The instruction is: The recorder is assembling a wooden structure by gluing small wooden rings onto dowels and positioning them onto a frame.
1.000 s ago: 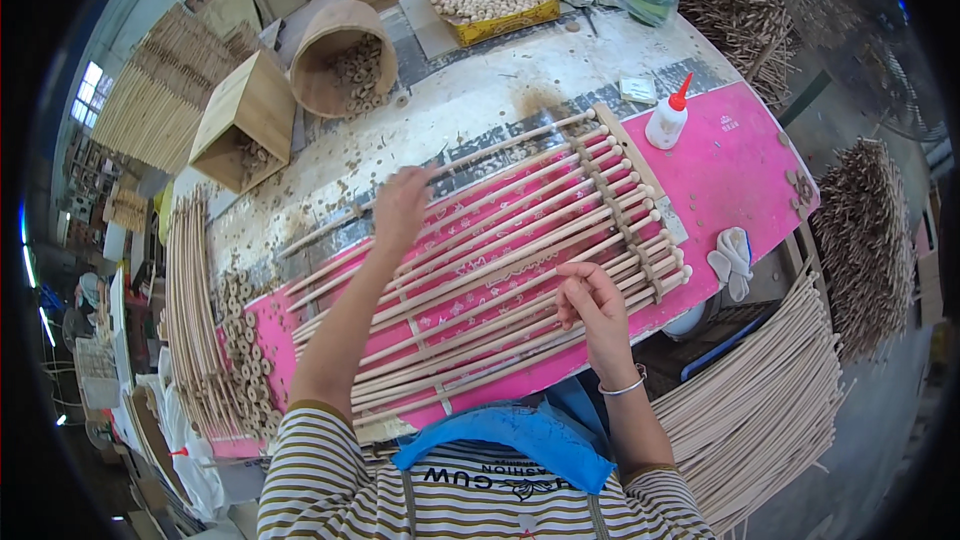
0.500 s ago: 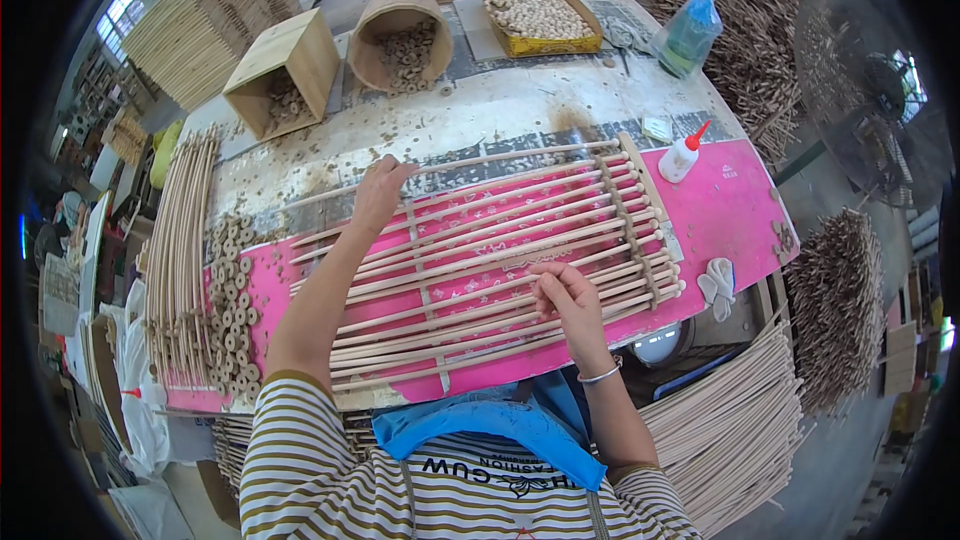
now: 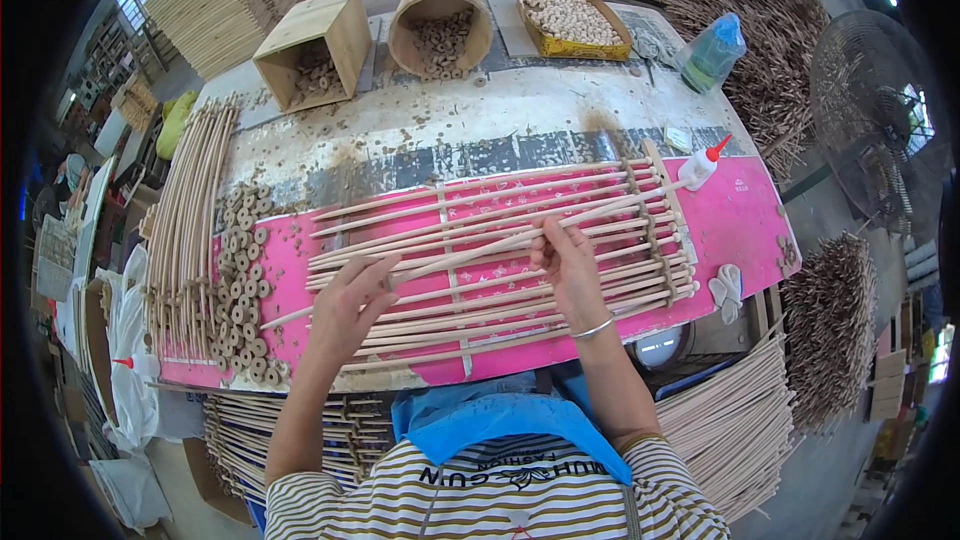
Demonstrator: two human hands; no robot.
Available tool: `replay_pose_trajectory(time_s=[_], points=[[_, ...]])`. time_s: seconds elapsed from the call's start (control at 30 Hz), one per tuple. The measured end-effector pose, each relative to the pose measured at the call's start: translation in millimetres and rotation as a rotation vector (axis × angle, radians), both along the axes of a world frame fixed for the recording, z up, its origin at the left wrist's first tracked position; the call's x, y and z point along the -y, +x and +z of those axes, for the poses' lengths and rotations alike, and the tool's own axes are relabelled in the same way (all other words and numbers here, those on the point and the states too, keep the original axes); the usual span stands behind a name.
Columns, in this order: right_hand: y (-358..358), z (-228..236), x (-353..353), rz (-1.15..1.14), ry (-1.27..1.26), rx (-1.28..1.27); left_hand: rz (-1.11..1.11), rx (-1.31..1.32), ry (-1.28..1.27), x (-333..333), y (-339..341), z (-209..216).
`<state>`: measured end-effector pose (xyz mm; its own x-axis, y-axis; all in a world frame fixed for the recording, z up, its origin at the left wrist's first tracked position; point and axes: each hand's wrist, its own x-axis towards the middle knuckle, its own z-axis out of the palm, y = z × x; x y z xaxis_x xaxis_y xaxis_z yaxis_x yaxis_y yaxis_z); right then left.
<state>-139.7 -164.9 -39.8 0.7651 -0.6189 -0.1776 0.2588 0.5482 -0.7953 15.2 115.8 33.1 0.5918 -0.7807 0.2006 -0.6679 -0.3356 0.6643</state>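
A lattice of long pale wooden rods [image 3: 480, 315] lies on a pink sheet [image 3: 745, 220] over the worktable. One loose rod [image 3: 470, 252] lies slanted across the lattice, from the lower left up toward the right. My left hand [image 3: 350, 308] pinches this rod near its left part. My right hand [image 3: 572, 268], with a bangle at the wrist, grips the same rod further right with its fingertips. Thin cross slats [image 3: 452, 280] run under the rods.
A small glue bottle with a red tip [image 3: 697, 168] stands at the lattice's right end. Wooden rings [image 3: 240, 285] and a bundle of rods [image 3: 185, 225] lie on the left. A wooden box [image 3: 315, 35], round tub [image 3: 440, 15] and yellow tray [image 3: 573, 20] stand behind. A fan [image 3: 870, 130] is on the right.
My left hand has drawn back from the far edge of the lattice toward me. Both hands now hold a slanted rod over the lattice.
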Motion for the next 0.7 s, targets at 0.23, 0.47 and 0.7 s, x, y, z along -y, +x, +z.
replay_pose_trajectory(time_s=[0.23, 0.47, 0.7], points=[[-10, 15, -11, 0.016, -0.061, 0.024, -0.030, -0.147, -0.088, -18, -5, -18], [-29, 17, -20, -0.024, -0.118, -0.035, -0.103, -0.133, 0.005, -6, -19, -7], [7, 12, -102, 0.187, -0.091, 0.089, -0.109, 0.100, -0.061, 49, -49, -1]])
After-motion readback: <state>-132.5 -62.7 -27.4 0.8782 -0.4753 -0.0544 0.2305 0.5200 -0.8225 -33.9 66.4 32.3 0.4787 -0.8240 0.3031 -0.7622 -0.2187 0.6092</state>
